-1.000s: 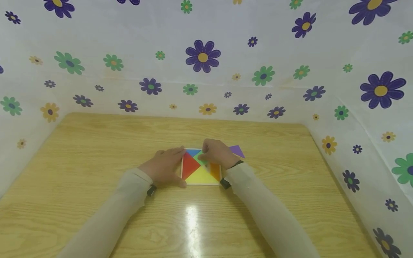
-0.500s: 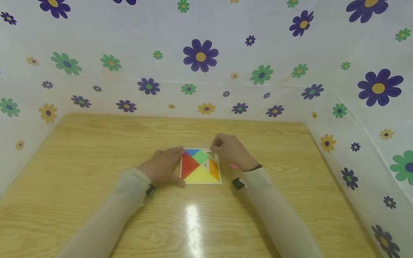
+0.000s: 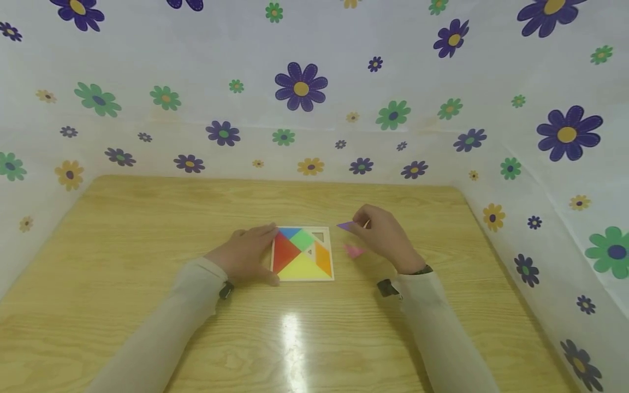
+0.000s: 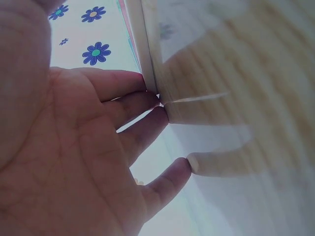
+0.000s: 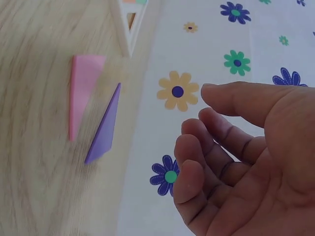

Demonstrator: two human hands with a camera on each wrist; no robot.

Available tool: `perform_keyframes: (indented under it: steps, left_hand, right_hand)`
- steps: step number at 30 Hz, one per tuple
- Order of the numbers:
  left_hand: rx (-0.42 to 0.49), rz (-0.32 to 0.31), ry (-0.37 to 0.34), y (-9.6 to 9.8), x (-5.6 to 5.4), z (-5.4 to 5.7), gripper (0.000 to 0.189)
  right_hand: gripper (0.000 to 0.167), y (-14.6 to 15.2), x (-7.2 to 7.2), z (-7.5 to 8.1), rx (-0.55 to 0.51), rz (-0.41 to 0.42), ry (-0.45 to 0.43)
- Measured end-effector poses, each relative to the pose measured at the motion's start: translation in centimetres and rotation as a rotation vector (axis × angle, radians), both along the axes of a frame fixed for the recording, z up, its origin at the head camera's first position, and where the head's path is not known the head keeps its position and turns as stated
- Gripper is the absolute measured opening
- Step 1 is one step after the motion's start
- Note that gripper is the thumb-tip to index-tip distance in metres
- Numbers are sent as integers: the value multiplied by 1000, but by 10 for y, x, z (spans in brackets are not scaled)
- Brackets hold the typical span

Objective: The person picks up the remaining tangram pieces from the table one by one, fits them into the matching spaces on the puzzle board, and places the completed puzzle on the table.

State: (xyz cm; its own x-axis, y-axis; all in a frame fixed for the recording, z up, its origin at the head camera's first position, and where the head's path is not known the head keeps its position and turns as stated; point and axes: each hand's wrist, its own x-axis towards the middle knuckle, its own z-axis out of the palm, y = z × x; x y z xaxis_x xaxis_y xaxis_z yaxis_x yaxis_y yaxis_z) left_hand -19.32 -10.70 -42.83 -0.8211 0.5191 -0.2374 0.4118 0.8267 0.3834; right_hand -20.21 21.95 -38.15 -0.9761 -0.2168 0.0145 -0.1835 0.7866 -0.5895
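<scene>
A: Quick tally of that shot. There was one puzzle tray (image 3: pixel 326 233) on the one table (image 3: pixel 147 229), and I counted five coloured pieces sitting in it: one red (image 3: pixel 285 252), one blue (image 3: pixel 289 233), one green (image 3: pixel 303 240), one yellow (image 3: pixel 304 268) and one orange (image 3: pixel 323 258).

B: Any loose ones?

A: Two outside the tray, one purple piece (image 3: pixel 346 225) and one pink piece (image 3: pixel 352 250). So seven pieces altogether.

B: And hands?

A: Two, a left hand (image 3: pixel 243 256) and a right hand (image 3: pixel 388 237), with two pale sleeves to match. Too many printed flowers on the walls to count properly.
</scene>
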Motion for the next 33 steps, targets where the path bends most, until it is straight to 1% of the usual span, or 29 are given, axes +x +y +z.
perform_keyframes:
  steps: [4, 9, 14, 17, 21, 24, 28, 33]
  left_hand:
    - [1, 3, -8, -1, 0, -1, 120]
    - [-1, -8, -1, -2, -1, -1, 119]
    - [-4, -5, 0, -1, 0, -1, 119]
    - [-4, 4, -6, 0, 1, -1, 118]
    - [1, 14, -17, 0, 0, -3, 118]
    - [8, 1, -13, -1, -2, -6, 120]
    - [12, -14, 2, -2, -4, -9, 123]
    - [22, -5, -1, -2, -4, -8, 122]
  right_hand:
    - [16, 4, 0, -3, 43, -3, -1]
    - [20, 7, 1, -3, 133, 15, -2]
    - [20, 8, 2, -4, 193, 53, -70]
    - [19, 8, 1, -8, 207, 53, -124]
    - [18, 4, 1, -15, 198, 42, -207]
    - [19, 1, 1, -19, 213, 65, -240]
    - [19, -2, 1, -23, 266, 114, -212]
    - [19, -4, 1, -27, 298, 129, -184]
